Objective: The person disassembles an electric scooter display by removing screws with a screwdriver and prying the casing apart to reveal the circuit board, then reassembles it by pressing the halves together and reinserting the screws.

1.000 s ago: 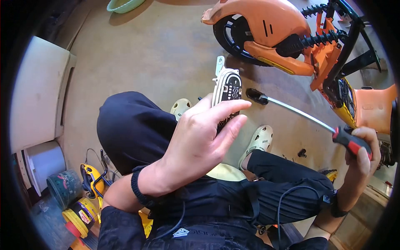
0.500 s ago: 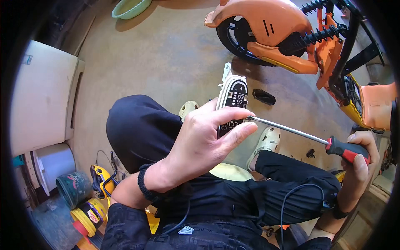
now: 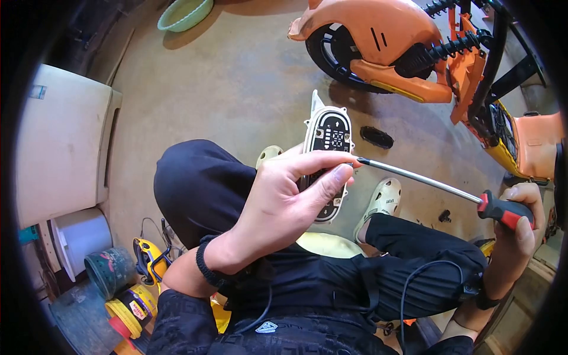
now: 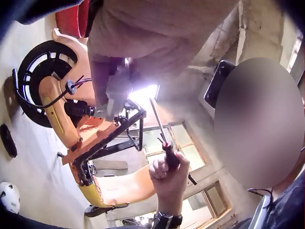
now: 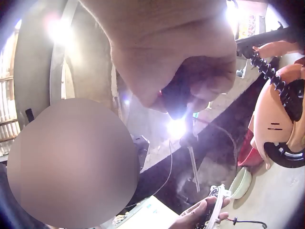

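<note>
My left hand point(image 3: 281, 192) grips an oval display panel point(image 3: 335, 125) with a black face, printed symbols and a white casing, held upright above the lap. Its thumb and forefinger reach across the panel's face, hiding the middle. In my right hand point(image 3: 522, 228) is a screwdriver point(image 3: 429, 181) with a red and black handle, the fingers wrapped round it. The dark tip of its shaft is right at the left forefinger's tip. From the right wrist view, the panel point(image 5: 215, 205) is seen edge-on, below the screwdriver's shaft point(image 5: 194, 168).
An orange electric scooter point(image 3: 384, 41) stands at the back right. A black oval part point(image 3: 377, 137) lies on the floor, with a small dark piece point(image 3: 445, 216) nearer the right knee. To the left are a white cabinet point(image 3: 65, 136), buckets point(image 3: 112, 272) and a yellow tool point(image 3: 152, 260). A green basin point(image 3: 184, 15) sits farther back.
The screwdriver's tip has come from over the floor part to the left fingertips. The panel has turned, so more of its face shows below the thumb.
</note>
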`<state>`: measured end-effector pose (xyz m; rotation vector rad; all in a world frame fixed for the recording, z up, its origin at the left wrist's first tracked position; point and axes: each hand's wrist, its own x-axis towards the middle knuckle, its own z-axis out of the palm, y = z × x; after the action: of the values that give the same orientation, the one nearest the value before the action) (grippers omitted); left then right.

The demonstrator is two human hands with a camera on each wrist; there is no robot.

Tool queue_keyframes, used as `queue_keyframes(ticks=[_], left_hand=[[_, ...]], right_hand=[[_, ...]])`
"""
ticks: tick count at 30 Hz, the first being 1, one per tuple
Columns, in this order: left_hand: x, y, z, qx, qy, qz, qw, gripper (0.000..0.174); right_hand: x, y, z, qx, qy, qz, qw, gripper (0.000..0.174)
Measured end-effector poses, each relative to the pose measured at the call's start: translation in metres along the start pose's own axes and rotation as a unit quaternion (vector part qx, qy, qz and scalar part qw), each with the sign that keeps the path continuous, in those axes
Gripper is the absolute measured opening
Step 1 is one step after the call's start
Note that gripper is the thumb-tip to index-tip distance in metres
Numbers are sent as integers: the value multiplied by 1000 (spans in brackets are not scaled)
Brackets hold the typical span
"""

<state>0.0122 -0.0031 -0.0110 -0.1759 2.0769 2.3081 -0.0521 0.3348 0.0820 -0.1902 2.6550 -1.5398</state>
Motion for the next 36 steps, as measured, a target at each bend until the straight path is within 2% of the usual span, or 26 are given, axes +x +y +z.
queue_keyframes(ticks=[2, 9, 14, 24, 26, 30, 32, 36], left_hand=[[-2, 6, 0, -27, -2, -20, 999, 21], [-3, 13, -3, -142, -30, -84, 986, 26], [-3, 14, -3, -143, -40, -72, 986, 26], [-3, 13, -5, -130, -41, -66, 988, 24], [-3, 12, -5, -116, -36, -58, 991, 23], [-2, 9, -4, -72, -21, -24, 997, 21], [-2, 9, -4, -65, -16, -25, 997, 20], [-2, 10, -3, -50, -11, -30, 998, 22]], right_hand=[[2, 5, -1, 32, 10, -16, 999, 60], [2, 1, 11, 26, 56, -20, 998, 60], [3, 6, 6, 36, 6, -23, 999, 61], [5, -2, 21, 25, 4, -43, 999, 60], [11, -5, 42, 16, 72, -140, 987, 62], [10, 2, 28, 8, 32, -113, 993, 63], [8, 2, 18, 48, -31, -3, 998, 63], [9, 3, 20, 54, -13, -6, 998, 64]])
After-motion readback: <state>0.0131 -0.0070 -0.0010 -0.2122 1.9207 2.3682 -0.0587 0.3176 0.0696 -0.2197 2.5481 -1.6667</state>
